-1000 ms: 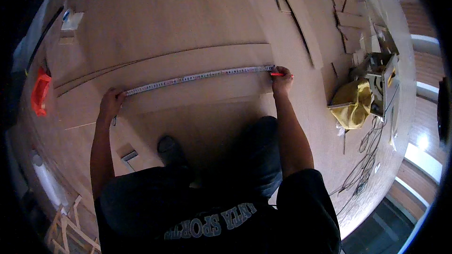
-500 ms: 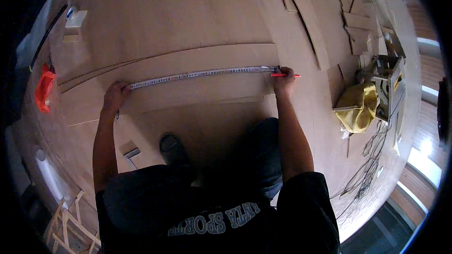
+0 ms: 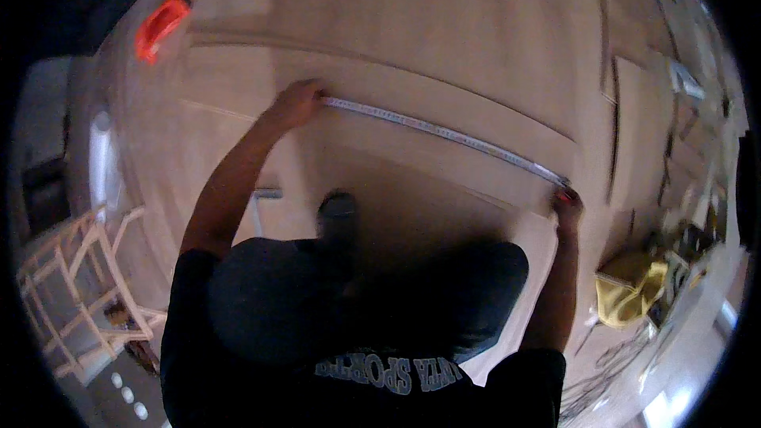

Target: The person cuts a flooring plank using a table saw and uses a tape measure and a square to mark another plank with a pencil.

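The view has turned, tape (image 3: 444, 134) spanning board (image 3: 396, 141) on brown floor (image 3: 476, 24).

Workshop or fit-out site, seemingly: measuring tape (image 3: 448, 134) along board (image 3: 476, 119), loose strips (image 3: 632, 127), open timber frame (image 3: 124, 280).

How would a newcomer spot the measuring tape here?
Find the long, flat brown board in front of the person's legs. Along it, between left hand and right hand, runs a thin white measuring tape. Its pale, finely marked strip stands out against the plain brown.
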A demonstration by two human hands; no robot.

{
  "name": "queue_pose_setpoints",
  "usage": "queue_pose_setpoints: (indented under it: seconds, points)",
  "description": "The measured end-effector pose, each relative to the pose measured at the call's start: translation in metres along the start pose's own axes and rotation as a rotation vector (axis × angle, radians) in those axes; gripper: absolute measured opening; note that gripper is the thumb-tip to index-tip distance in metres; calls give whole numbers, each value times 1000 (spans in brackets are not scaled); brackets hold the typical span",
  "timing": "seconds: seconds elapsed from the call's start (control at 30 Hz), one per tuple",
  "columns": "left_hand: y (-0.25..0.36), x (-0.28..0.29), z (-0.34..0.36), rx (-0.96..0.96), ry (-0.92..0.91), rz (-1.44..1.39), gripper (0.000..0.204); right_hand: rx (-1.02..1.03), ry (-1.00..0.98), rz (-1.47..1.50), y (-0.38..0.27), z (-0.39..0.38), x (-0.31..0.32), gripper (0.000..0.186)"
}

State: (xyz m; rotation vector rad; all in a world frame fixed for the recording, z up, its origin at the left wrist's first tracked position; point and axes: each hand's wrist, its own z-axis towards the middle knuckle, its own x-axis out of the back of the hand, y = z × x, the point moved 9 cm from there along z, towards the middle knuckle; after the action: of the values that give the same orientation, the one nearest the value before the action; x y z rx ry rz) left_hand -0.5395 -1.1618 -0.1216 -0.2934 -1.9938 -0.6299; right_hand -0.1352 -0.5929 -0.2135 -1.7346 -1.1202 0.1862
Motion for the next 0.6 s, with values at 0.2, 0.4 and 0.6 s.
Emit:
queue_pose_setpoints:
  seconds: [0.2, 0.4, 0.6]
  points:
    - [27, -5, -15, -63, -60, 6, 25, -46, 152, -21, 60, 20, 127, 48]
    - [-53, 3, -23, -45, -114, -24, 22, -23, 285, -185, 96, 22, 214, 44]
    - [-86, 15, -40, -43, -3, 107, 21, 45, 721, -833, 26, 5, 184, 35]
